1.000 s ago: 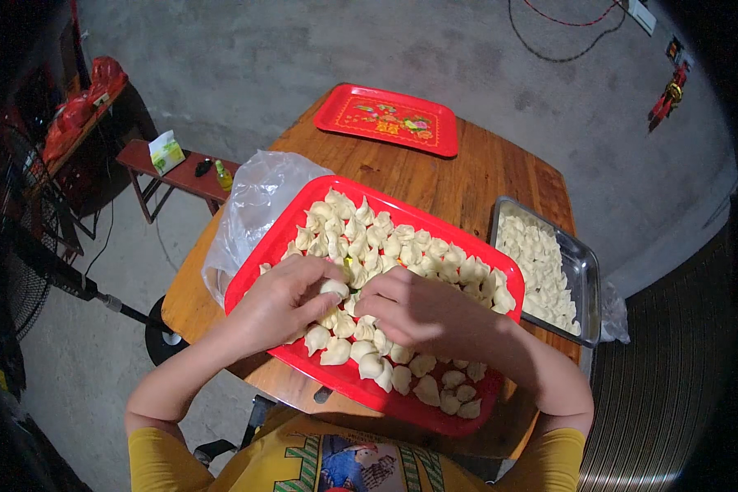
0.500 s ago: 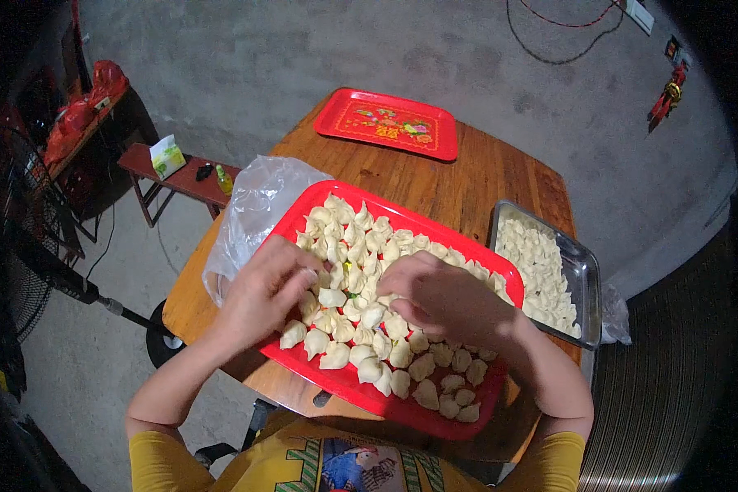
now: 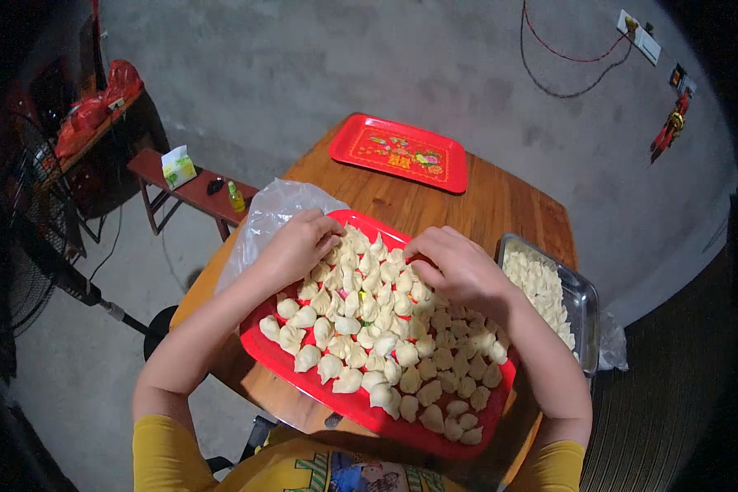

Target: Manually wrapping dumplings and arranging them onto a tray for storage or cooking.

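A large red tray [image 3: 356,405] on the wooden table is covered with several rows of pale dumplings [image 3: 347,325]. My left hand [image 3: 301,246] reaches to the tray's back left part, its fingers curled at the rim and the outer dumplings. My right hand [image 3: 455,266] bends over the back rows right of it, thumb and fingers curved down; whatever is under the fingertips of either hand is hidden.
A patterned red tray [image 3: 398,152] lies at the table's back [image 3: 508,213]. A metal pan [image 3: 578,299] of dumplings sits right, a plastic bag [image 3: 254,230] left. Further left stand a bench [image 3: 201,197] with tissues and a bottle, and a fan [image 3: 33,271].
Both hands have moved from the middle rows toward the back rim. The white dumpling that my left fingers held is no longer visible in them. The view has shifted, so the table sits lower.
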### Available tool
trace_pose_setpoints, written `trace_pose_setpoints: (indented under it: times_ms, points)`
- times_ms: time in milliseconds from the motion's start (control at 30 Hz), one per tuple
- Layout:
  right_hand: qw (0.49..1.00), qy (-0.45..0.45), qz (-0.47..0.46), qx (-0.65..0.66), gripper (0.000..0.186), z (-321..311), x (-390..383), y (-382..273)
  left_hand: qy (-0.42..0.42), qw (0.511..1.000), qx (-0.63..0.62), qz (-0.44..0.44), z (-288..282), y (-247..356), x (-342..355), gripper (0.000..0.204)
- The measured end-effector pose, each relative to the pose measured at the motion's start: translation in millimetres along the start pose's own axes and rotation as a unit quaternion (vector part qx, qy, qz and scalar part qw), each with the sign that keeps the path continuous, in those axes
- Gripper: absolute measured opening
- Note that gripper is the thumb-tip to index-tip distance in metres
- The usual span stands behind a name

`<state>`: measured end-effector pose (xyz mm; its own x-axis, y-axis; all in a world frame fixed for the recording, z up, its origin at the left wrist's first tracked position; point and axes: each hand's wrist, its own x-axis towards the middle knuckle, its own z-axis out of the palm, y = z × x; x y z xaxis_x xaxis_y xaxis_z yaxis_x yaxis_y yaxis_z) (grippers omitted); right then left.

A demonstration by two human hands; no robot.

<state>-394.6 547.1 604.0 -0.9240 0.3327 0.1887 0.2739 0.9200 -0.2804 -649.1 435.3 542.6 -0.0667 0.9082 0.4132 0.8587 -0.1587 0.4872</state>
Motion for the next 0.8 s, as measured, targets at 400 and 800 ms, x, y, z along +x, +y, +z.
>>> trace_pose_setpoints:
  times_ms: [400,800]
  points:
    - [0.999,-0.011,-0.029,0.023,0.018,13.0,56.2,8.0,-0.062,0.998,-0.02,-0.014,-11.7,-16.3,6.9,0.014]
    - [0.992,-0.031,-0.119,0.005,0.019,36.7,114.5,6.4,-0.088,0.994,-0.008,0.07,-22.0,-38.6,19.0,0.009]
